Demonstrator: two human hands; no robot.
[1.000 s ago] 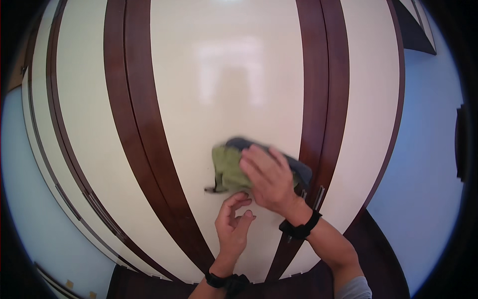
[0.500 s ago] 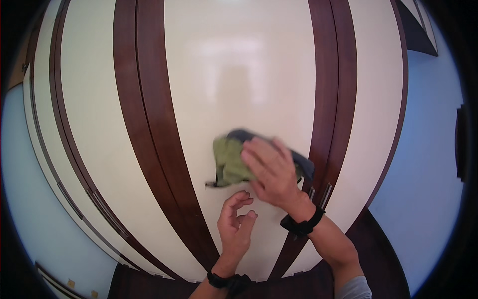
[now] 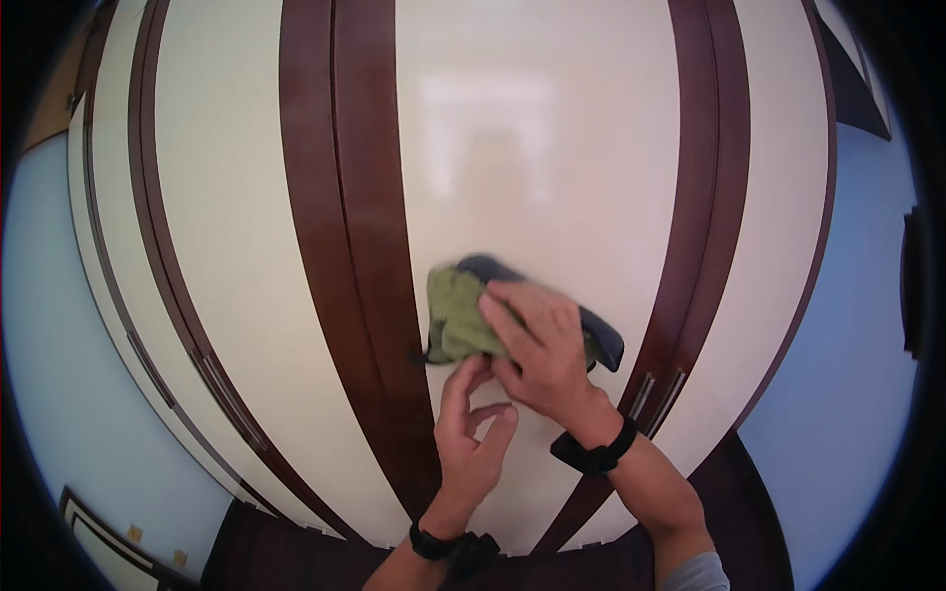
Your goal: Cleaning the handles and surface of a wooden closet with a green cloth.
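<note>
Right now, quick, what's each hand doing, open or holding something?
Left hand: open, loosely curled, thumb apart from index finger.
Right hand: lying over the green-and-dark cloth; can't tell if it's gripping.

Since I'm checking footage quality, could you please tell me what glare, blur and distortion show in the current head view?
Head view: a pale reflection glares on the cream panel, the green and dark grey cloth looks slightly blurred at its edges, the dark brown strips bow, and the picture's corners fall black.

Above the green-and-grey cloth (image 3: 458, 303) we can pass along the cream wardrobe door (image 3: 572, 148), but bar handles (image 3: 667, 402) obstruct lower right.
</note>
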